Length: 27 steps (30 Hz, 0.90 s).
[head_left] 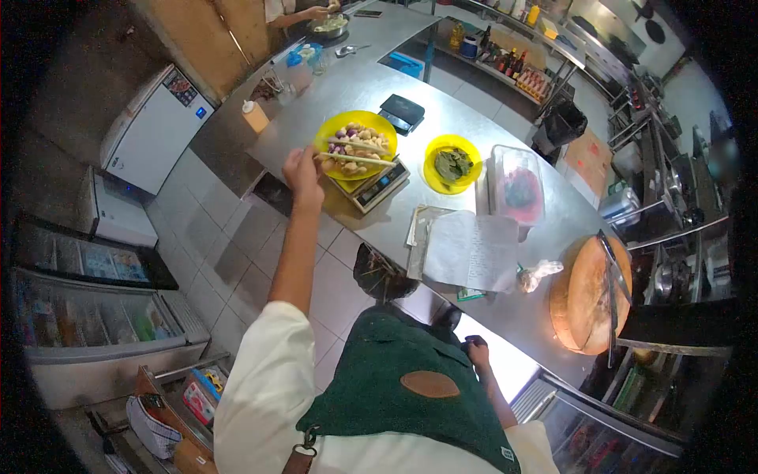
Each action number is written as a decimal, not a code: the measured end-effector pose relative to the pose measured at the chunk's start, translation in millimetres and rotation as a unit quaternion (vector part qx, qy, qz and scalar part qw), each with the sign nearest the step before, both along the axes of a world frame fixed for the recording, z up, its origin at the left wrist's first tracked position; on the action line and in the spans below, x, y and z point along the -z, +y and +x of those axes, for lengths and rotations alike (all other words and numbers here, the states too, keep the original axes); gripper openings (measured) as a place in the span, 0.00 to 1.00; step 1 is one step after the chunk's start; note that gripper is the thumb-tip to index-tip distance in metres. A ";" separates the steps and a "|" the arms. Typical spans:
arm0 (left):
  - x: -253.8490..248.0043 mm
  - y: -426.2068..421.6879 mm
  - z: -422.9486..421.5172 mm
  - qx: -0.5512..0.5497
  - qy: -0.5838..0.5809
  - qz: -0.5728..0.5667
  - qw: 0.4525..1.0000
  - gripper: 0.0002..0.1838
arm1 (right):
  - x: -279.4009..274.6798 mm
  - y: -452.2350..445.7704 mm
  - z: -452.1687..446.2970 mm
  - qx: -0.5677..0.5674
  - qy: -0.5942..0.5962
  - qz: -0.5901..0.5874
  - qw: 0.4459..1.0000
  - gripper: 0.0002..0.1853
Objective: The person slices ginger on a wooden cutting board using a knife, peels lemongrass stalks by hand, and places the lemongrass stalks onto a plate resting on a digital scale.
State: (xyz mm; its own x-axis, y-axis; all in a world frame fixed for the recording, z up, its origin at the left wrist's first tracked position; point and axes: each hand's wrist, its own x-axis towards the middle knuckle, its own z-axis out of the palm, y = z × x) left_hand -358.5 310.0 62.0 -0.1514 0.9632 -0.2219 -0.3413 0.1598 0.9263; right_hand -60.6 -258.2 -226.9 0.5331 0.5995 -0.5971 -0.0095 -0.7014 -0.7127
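Observation:
My left hand [302, 178] is at the near-left rim of a yellow plate [323, 126], its fingers closed on the ends of pale lemongrass stalks [365, 159]. The stalks lie across a heap of shallots and pale root pieces [362, 136] in the plate. Beneath the plate is a digital kitchen scale [381, 188], its display facing my side. Down by the table's front edge, beside my green apron [395, 379], my right hand [478, 351] hangs with curled fingers and nothing visible in it.
A second yellow plate [431, 178] holds dark green leaves [453, 164]. Around it are a black scale [403, 112], a clear plastic tub [517, 186], handwritten papers [472, 251] and a small plastic bag [540, 275]. Knives [613, 276] rest on a round chopping block [580, 304]. Another person's hand [318, 13] works over a bowl [330, 30].

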 end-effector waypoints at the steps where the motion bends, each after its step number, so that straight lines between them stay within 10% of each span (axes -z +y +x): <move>1: 8.6 -12.5 -3.3 -0.059 0.018 0.031 0.998 0.12 | 0.6 -1.4 2.0 0.002 0.014 0.016 1.000 0.13; 7: 54.8 -116.7 -54.3 -0.096 0.012 0.039 0.995 0.10 | 7.6 -4.5 -0.8 0.047 0.059 0.069 0.995 0.12; 12: 225.8 -200.7 -120.6 -0.119 0.030 -0.088 0.989 0.04 | 25.6 12.7 2.9 -0.010 0.009 0.053 0.999 0.11; 19: 344.2 -354.6 -192.5 0.157 0.220 -0.388 0.881 0.11 | 34.1 36.9 0.9 -0.032 0.020 0.041 0.998 0.10; 21: 378.6 -402.3 -213.7 0.067 0.105 -0.387 0.913 0.11 | 81.3 30.5 16.6 -0.104 -0.046 0.054 0.992 0.11; 27: 378.0 -440.7 -245.3 0.019 0.094 -0.530 0.843 0.09 | 38.9 49.7 8.4 -0.226 -0.116 0.146 0.956 0.10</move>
